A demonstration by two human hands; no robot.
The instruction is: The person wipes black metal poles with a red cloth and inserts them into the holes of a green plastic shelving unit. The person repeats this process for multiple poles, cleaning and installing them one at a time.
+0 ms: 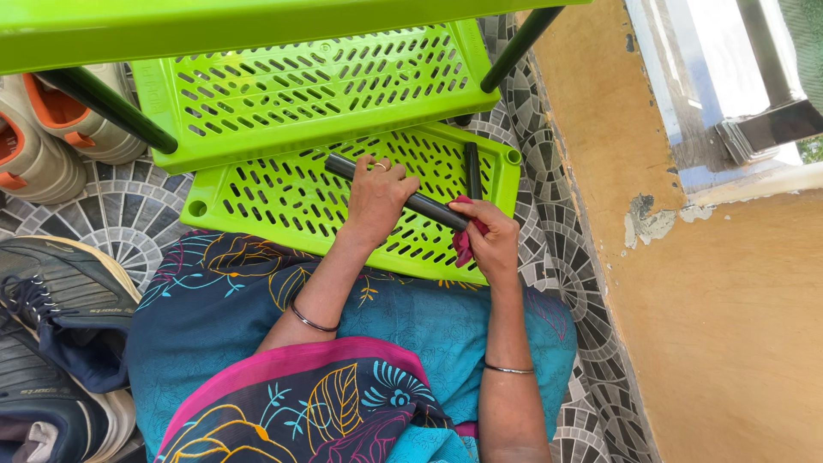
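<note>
Two hands work one black plastic tube (429, 206) lying across the slotted green plastic shelf (257, 201) near its right edge. The left hand (377, 195) presses it down, grip closed over it, while the right hand (490, 240) pinches a red cloth (463, 244) around its end. The wiping step seems underway; next calls for sliding the cloth along.

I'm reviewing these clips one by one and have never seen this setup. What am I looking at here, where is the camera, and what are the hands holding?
There is no machine: the one camera sits on a person's head and looks down at their own lap and hands. The left hand has its grip around a dark tube, holding it over a green slotted plastic shelf on the patterned tile floor. The right hand presses a pink cloth against the tube's end. A second dark tube lies on that shelf. Shoes sit at the left.
</note>
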